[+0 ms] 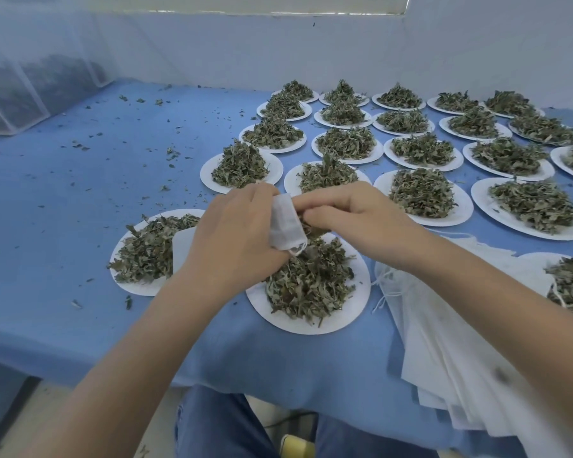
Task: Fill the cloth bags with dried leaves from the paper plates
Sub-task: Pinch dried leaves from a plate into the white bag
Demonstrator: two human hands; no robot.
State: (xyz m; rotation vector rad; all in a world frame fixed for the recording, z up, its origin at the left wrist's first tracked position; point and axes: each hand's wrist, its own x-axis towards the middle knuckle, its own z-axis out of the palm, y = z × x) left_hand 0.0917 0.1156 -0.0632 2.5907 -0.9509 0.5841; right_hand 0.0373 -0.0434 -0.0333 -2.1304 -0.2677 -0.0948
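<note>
White cloth bag [286,223] is being gripped by the left hand [235,233] while the right hand [351,216] is pinching dried leaves [311,226] into it above a paper plate [358,292].

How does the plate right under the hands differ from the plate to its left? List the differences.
The near plate lies partly under both hands; the left plate sits clear of them, beside the left hand.
A white bag rests on the left plate's leaves; the near plate's pile has none lying on it.
Both are white paper plates heaped with dried leaves.
</note>
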